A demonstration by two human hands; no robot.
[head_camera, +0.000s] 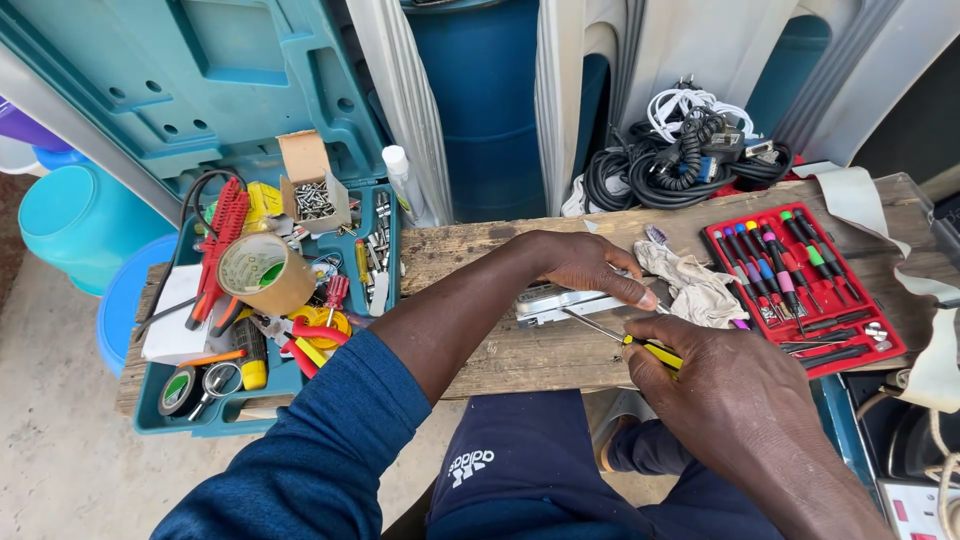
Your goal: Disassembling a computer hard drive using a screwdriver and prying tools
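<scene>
A small brown cardboard box (312,185), its flap raised and filled with screws, is seen in the teal toolbox (385,262) at the left end of the worktop (520,355). A red rectangular case (885,340) of small screwdrivers is laid open on the right. A white logo (470,466) is printed on the navy shorts below.

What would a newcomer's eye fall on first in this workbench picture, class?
At the centre of the wooden plank, the left hand steadies a small silver device while the right hand works a yellow-handled screwdriver at it. To the right lies a red tray of precision screwdrivers. On the left sits an open teal toolbox crammed with tape, screws and pliers.
</scene>
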